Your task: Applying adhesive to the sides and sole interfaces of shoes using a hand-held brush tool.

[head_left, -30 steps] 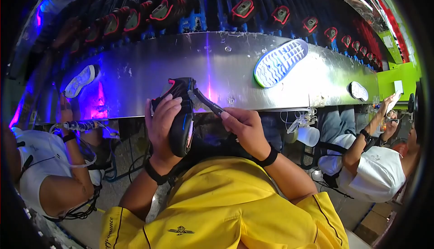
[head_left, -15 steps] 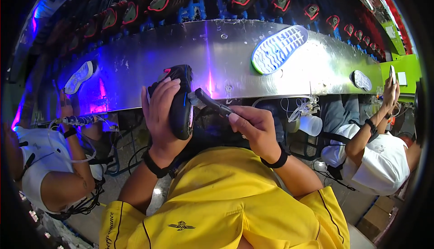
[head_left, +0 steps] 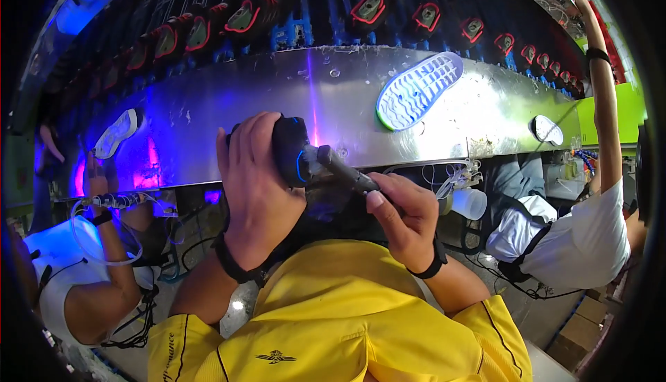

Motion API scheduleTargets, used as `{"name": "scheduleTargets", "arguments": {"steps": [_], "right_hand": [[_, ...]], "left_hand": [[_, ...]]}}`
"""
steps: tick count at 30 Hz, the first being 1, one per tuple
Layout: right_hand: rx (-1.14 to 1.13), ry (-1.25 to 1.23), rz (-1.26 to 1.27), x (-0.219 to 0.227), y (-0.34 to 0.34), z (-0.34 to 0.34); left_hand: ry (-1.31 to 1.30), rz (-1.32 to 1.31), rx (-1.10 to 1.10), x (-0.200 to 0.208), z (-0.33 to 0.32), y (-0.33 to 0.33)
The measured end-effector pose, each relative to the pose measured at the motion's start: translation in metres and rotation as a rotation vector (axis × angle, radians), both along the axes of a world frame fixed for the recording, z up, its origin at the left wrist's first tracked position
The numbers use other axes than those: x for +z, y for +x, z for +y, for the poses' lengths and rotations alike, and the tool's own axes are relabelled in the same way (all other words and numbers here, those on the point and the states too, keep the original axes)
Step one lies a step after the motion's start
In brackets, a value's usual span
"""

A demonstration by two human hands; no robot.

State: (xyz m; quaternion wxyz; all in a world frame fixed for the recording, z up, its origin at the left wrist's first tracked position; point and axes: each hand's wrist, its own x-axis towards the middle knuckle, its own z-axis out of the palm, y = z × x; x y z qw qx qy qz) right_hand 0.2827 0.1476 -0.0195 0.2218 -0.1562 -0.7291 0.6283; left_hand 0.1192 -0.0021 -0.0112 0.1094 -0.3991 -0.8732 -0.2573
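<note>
My left hand (head_left: 258, 181) is wrapped round a black shoe (head_left: 288, 143) just in front of the metal bench edge; most of the shoe is hidden behind my fingers. A blue line shows along the shoe's lower edge. In my right hand (head_left: 407, 217) a dark-handled brush (head_left: 347, 171) is pinched between thumb and fingers. Its pale bristles meet the side of the shoe facing right. Beyond the brush, a white and blue shoe sole (head_left: 420, 92) lies tread up on the bench.
The metal bench (head_left: 243, 84) runs across in front of me. Behind it, several dark shoes with red-rimmed openings (head_left: 368, 9) stand in a row. More soles (head_left: 116, 133) (head_left: 547, 129) lie at either side. Co-workers sit left (head_left: 76, 264) and right (head_left: 583, 236). A translucent cup (head_left: 470, 204) hangs below the bench.
The shoe has turned in my left hand, so its long side no longer faces up. The brush has shifted slightly right and nearer me. The right-hand co-worker's arm now reaches far up.
</note>
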Motion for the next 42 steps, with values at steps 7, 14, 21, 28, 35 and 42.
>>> {"name": "scheduleTargets", "arguments": {"steps": [7,14,21,28,35,42], "right_hand": [[-0.011,0.327,-0.008,0.024,-0.015,0.035],[0.025,0.298,0.105,-0.003,-0.05,0.042],[0.036,0.029,0.125,-0.032,-0.079,0.025],[0.033,-0.006,0.049,-0.06,-0.074,0.013],[0.019,-0.295,-0.095,-0.052,-0.055,0.008],[0.11,-0.332,-0.06,-0.007,-0.058,0.01]], "left_hand": [[-0.054,-0.035,-0.071,0.018,0.01,-0.019],[-0.07,-0.156,-0.105,0.023,0.008,-0.048],[-0.106,-0.248,-0.074,0.023,0.002,-0.078],[-0.118,-0.417,-0.066,0.034,-0.002,-0.093],[0.067,-0.571,-0.159,0.001,-0.038,-0.111],[0.424,-1.042,-0.267,0.012,-0.046,-0.055]]}}
